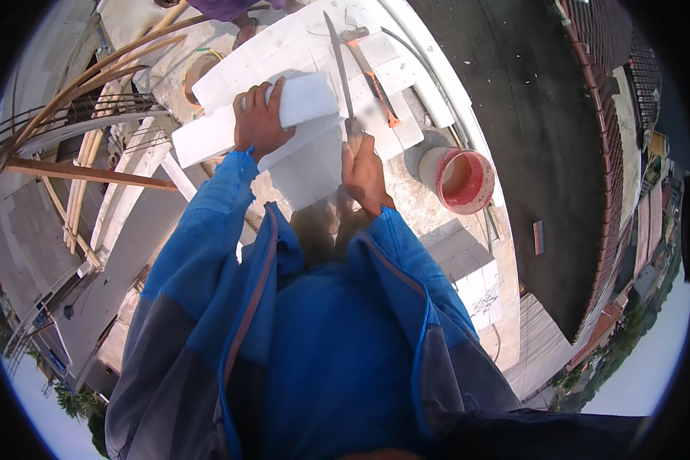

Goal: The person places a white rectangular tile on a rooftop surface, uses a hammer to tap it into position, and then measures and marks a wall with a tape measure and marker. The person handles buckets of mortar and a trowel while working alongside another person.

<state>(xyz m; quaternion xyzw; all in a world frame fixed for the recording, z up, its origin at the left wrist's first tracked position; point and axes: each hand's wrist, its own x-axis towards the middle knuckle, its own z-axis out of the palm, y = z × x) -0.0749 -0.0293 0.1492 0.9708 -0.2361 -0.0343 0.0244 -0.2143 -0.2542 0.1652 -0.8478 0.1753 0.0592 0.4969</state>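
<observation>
I see the left hand (264, 119) laid over the white block (309, 100); can't tell whether it grips. Right hand (366, 170) is clenched around the saw (340, 70). Blade runs just beside the block's right end; narrow gap to the hammer (366, 67). Bucket (479, 182) sits near the pale ledge's edge (468, 103). Saw handle mostly hidden; another person (226, 8) cut off above.
</observation>
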